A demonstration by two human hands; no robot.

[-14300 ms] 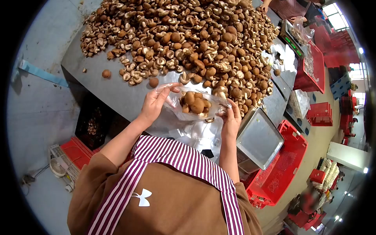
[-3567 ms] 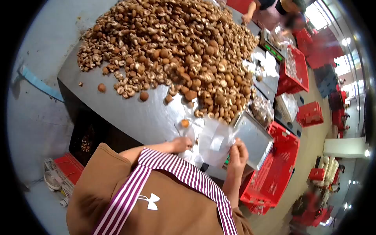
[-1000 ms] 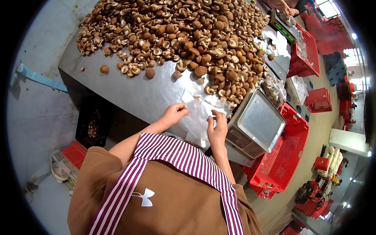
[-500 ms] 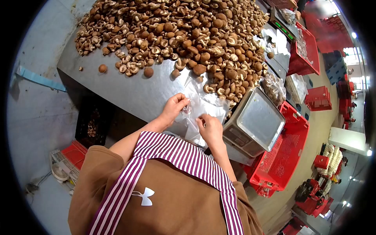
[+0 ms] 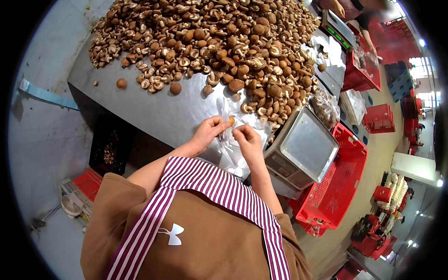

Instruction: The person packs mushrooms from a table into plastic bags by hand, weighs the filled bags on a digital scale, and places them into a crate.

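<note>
Grey metal tabletop (image 5: 140, 109) in a workroom, and what a mushroom heap (image 5: 205, 51) on it, sprawling beyond and to the left of the metal scale (image 5: 308, 144)! Just left of that scale, here's the close work: thin clear plastic (image 5: 235, 154) lies crumpled on the tabletop, with both hands at it. The left hand (image 5: 209, 133), farther from the scale, has its fingers drawn into a tight pinch on the film, right by a small orange thing (image 5: 231, 120), too little to identify. The right hand (image 5: 249, 142), nearer the scale, curls inward, fingertips almost together; whether they've caught any film, I cannot tell. Such flimsy stuff probably needs fingertips rather than a full fist! To the scale's right, a red crate (image 5: 333, 186) sits low, likely placed for easy reach. Just beyond the scale, a bag of mushrooms (image 5: 324, 106) rests off the pan, perhaps to leave it free. Well beyond the scale, a co-worker's hand (image 5: 339, 10) shows near a green-lit scale (image 5: 337, 35)
</note>
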